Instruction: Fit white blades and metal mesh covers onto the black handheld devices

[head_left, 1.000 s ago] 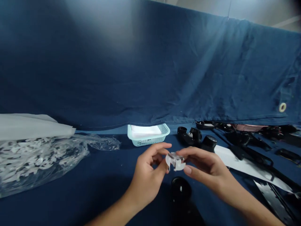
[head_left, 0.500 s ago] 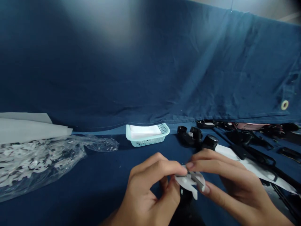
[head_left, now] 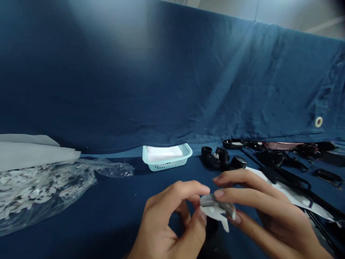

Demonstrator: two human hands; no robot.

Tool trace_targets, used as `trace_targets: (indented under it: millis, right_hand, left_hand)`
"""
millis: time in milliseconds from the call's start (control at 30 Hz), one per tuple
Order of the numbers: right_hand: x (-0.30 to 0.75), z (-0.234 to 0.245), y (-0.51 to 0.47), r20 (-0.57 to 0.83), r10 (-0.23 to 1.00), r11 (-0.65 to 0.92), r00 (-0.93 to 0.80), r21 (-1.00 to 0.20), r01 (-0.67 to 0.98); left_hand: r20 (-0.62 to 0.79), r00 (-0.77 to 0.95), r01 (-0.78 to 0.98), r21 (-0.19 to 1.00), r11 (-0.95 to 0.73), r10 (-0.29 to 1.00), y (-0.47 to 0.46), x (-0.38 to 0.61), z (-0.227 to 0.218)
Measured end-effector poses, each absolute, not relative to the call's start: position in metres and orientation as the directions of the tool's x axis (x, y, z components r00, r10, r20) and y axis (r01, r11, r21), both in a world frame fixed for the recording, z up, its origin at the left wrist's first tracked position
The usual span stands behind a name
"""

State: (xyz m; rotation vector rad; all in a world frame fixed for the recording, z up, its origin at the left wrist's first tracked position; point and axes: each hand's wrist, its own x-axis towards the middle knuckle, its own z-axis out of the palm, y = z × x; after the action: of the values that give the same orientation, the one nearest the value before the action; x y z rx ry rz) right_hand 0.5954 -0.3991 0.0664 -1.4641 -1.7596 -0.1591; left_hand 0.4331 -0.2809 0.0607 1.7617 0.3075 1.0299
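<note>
The left hand (head_left: 167,219) pinches the left edge of a small whitish-grey plastic piece (head_left: 215,210) between its thumb and bent fingers. The right hand (head_left: 272,212) grips the same piece from the other side, a fingertip on its top and the thumb at its right edge. The piece is held above the blue-covered counter (head_left: 113,208), its pointed tab facing downward. Just below it in the view is a black object (head_left: 211,248), partly hidden by the hands. Beyond the fingers sits a light-blue perforated basket (head_left: 167,166) with a white sheet (head_left: 164,153) inside. Black plastic parts (head_left: 212,163) lie to its right, and farther right is a long white strip (head_left: 293,196) with black pieces over it. Well to the left, a clear plastic bag (head_left: 48,194) contains many white pieces. A blue curtain (head_left: 134,82) hangs behind.
</note>
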Motion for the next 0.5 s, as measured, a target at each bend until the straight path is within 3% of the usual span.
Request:
trace_targets:
  millis: [267, 500]
  right_hand:
    - [0.5958, 0.0666, -0.4022, 0.681, 0.732, 0.331, 0.002, -0.359, 0.873]
    - [0.5979, 0.0641, -0.4013, 0.665, 0.747, 0.297, 0.019, -0.358, 0.885]
  left_hand:
    - [0.428, 0.688, -0.212, 0.891, -0.402, 0.585, -0.2802, 0.4329, 0.0660]
    - [0.321, 0.695, -0.242, 0.947, -0.210, 0.643, -0.2816, 0.4324, 0.0663]
